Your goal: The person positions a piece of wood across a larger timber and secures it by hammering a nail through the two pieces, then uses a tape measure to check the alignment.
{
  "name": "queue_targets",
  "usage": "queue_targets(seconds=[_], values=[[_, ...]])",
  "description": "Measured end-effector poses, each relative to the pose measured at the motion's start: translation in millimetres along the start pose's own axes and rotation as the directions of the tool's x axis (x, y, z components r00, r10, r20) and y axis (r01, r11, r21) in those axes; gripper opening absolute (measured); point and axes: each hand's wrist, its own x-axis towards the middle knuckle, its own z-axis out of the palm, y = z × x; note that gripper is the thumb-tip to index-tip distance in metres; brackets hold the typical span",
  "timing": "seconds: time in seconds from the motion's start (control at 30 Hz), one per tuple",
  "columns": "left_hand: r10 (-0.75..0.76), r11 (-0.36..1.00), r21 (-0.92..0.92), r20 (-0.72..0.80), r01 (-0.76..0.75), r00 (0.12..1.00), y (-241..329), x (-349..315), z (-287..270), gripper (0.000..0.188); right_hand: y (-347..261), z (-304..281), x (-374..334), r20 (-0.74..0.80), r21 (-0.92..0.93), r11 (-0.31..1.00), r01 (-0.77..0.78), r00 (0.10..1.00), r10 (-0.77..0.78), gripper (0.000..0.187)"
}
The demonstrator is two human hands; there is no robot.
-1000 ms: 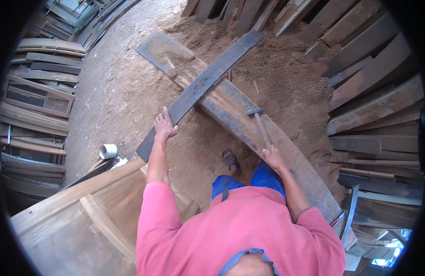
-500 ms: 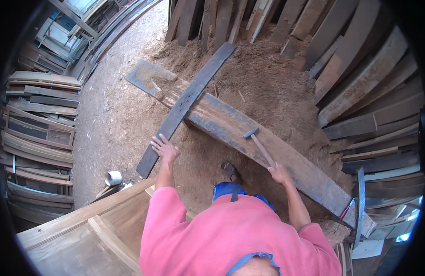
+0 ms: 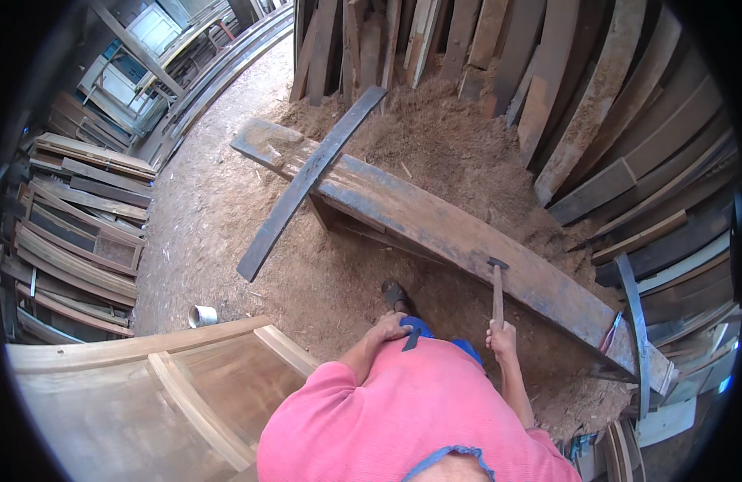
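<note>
My right hand [image 3: 502,338] grips the lower handle of a hammer [image 3: 498,299]. The hammer's dark head is over the long, thick plank bench [image 3: 435,218]. My left hand [image 3: 389,328] is at my waist, against the blue trousers [image 3: 417,325]; its fingertips are too hidden to tell if they hold anything. A dark, narrow board [image 3: 276,225] lies crosswise over the far left part of the bench, touched by neither hand. Its near end sticks out past the bench edge.
At the lower left is a panelled wooden door or frame [image 3: 182,394], with a white cup-like container [image 3: 201,316] beyond it. Boards [image 3: 580,120] lean at the back and right, and timber [image 3: 86,241] is stacked at left. Sawdust [image 3: 435,165] covers the ground.
My left hand has let go of the dark board and come back to my waist. The hammer has moved right and nearer me, its handle now more upright in the picture.
</note>
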Motion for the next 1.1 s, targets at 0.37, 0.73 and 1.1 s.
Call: queue_targets(seconds=[0.37, 0.73, 1.1], values=[[-0.584, 0.810, -0.409, -0.627, 0.420, 0.516, -197, -44, -212, 0.071, -24, 20, -34, -0.295, 0.133, 0.938, 0.321, 0.916, -0.272, 0.023], [-0.565, 0.815, -0.037, -0.275, 0.578, 0.778, -338, -25, -390, 0.070, -146, 225, 35, 0.082, 0.657, 0.753, -0.048, 0.997, -0.009, 0.033], [-0.509, 0.858, -0.202, -0.210, 0.472, 0.835, -369, -16, -394, 0.073, -287, 550, 177, 0.018, 0.700, 0.713, -0.052, 0.998, 0.055, 0.032]])
